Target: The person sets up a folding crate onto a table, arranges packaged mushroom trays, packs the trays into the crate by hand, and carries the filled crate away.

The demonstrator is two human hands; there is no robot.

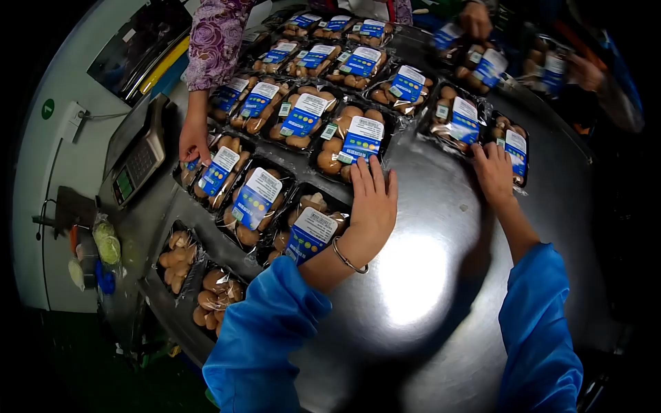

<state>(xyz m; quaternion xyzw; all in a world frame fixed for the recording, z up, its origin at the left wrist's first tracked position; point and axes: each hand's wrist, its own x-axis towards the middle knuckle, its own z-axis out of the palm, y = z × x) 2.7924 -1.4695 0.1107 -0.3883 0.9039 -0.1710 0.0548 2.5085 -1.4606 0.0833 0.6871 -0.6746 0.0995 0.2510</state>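
Observation:
My left hand [374, 206] lies flat, fingers stretched out, with its tips at the near edge of a film-wrapped mushroom pack [359, 141] with a blue and white label. Under my left wrist, partly covered, is another mushroom pack [313, 227]. My right hand [494, 172] has its fingers apart, touching the near ends of two side-by-side packs, a left pack [460, 118] and a right pack [515, 143]. Neither hand is closed round anything. Brown mushrooms in black trays show through the film.
Several labelled packs [303, 117] stand in rows on the metal table [413, 330]. Two unlabelled packs [177, 261] sit at the left edge. A co-worker's hand [195, 141] touches a pack; other people's hands [476, 20] handle packs at upper right. A scale [141, 158] is at left.

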